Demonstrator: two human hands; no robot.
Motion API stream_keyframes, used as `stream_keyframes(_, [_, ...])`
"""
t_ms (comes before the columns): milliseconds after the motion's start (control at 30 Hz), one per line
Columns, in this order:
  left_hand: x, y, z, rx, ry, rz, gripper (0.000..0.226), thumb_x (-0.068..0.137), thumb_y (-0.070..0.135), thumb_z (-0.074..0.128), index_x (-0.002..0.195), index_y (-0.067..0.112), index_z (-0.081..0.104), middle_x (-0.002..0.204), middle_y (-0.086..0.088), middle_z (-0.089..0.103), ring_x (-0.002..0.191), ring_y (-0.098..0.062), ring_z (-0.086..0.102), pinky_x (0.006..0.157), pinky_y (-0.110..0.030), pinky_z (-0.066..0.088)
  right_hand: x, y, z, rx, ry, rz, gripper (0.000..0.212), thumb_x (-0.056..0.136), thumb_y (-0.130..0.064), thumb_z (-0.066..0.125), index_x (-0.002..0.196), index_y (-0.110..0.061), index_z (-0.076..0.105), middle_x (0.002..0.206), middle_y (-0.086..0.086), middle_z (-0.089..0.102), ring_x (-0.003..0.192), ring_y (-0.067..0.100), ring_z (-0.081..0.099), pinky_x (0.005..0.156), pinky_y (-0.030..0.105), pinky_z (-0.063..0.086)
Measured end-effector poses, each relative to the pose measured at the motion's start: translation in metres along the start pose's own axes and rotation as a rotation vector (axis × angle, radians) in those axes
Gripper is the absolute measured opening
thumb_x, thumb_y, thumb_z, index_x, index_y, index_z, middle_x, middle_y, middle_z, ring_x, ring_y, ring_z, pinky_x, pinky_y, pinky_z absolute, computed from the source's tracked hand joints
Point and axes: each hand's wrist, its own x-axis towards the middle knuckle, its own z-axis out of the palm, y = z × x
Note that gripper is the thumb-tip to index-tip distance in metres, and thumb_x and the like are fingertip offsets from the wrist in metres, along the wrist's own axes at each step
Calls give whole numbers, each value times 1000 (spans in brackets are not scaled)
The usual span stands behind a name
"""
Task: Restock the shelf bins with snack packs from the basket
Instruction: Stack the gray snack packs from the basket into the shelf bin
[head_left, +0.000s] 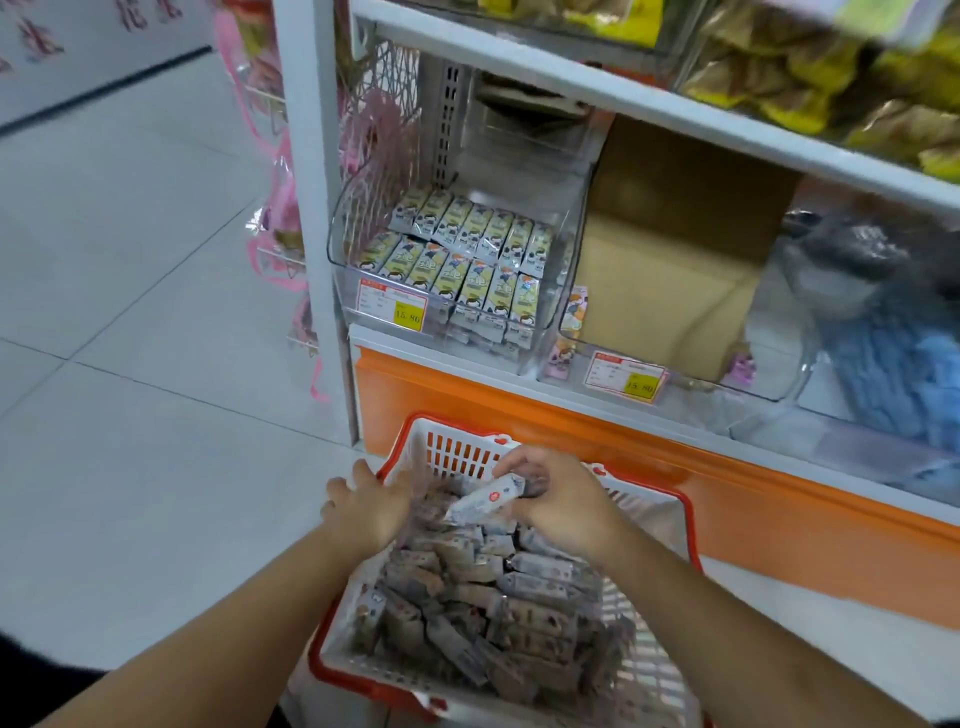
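Observation:
A white basket with an orange rim (691, 525) sits on the floor below the shelf, filled with several small snack packs (498, 613). My right hand (561, 499) is over the far end of the basket and grips a white snack pack (485, 501) lifted above the pile. My left hand (369, 506) reaches in at the basket's left rim with fingers spread, touching the packs. On the shelf above, a clear bin (540, 338) holds two neat rows of green-and-white packs (462, 249). To its right, a second clear bin (810, 379) holds a cardboard box.
The shelf has an orange base (571, 431) right behind the basket. A white upright post (317, 208) stands at the shelf's left end, with pink netted items hanging beside it. Blue and grey packs fill the right bin area. White tiled floor (130, 312) extends to the left.

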Motion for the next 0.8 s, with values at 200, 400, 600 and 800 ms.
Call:
stream_keyframes(200, [-78,86,-66,-52,-327,559,18,100,37,62,101,24,74,108,-7,73,108,-31,66,105,-47,49,-56,-58,-83,68,-20,-253,39,88,10,71,100,-27,73,111,-7,72,97,33,67,72,38,51])
stream_keyframes(400, [-133,97,-103,-49,-626,676,19,94,33,75,111,24,76,109,4,76,87,-5,60,75,-26,41,-80,-85,-93,130,-8,-399,43,92,10,68,114,-26,70,134,-13,63,126,22,62,95,52,53])
stream_keyframes(600, [-129,99,-95,-377,-373,566,31,81,34,88,106,19,76,95,-4,77,83,-12,67,74,-30,47,-87,-101,-78,-171,230,-496,66,90,-33,79,144,-48,43,150,-33,32,147,-6,26,112,14,25])
stream_keyframes(800, [-124,108,-96,-411,-306,574,31,80,33,87,104,18,73,82,1,74,69,-5,67,63,-23,50,-70,-113,-63,-212,280,-435,80,82,-54,83,146,-52,36,149,-36,32,143,-7,30,118,28,33])
